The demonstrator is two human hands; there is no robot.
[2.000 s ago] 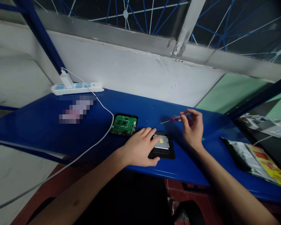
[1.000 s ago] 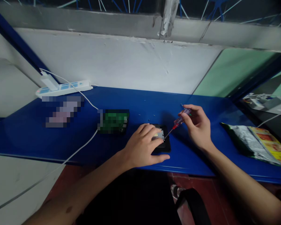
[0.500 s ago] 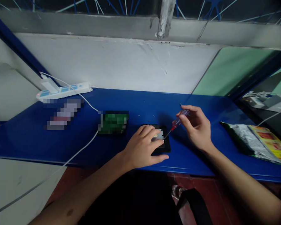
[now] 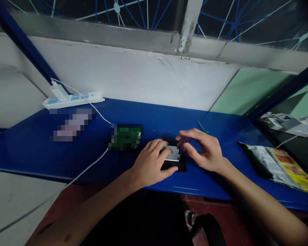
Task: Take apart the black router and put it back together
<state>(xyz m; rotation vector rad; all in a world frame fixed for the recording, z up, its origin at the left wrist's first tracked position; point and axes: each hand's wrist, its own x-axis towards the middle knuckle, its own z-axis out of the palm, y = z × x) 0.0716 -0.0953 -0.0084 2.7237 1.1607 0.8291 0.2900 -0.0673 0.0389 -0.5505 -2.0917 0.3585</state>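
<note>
A silver metal plate [image 4: 173,156] lies on a black case [image 4: 181,166] near the table's front edge. My left hand [image 4: 150,163] rests on the left part of both, fingers spread, one fingertip on the silver plate. At the plate's right edge, my right hand [image 4: 204,148] grips a purple transparent screwdriver [image 4: 185,140] between thumb and fingers. Its tip is hard to make out near the plate's right edge. A second screwdriver with a green handle [image 4: 206,132] lies behind my right hand.
A green circuit board [image 4: 128,136] lies left of my left hand, beside a white cable [image 4: 88,168]. A white power strip [image 4: 77,99] is at the back left. Right, a foil packet [image 4: 277,164] rests on the blue table [image 4: 154,109].
My right hand has moved left and closer to the plate, with the screwdriver now more upright. My left fingers have drawn back slightly, showing more of the plate. The view has shifted a little.
</note>
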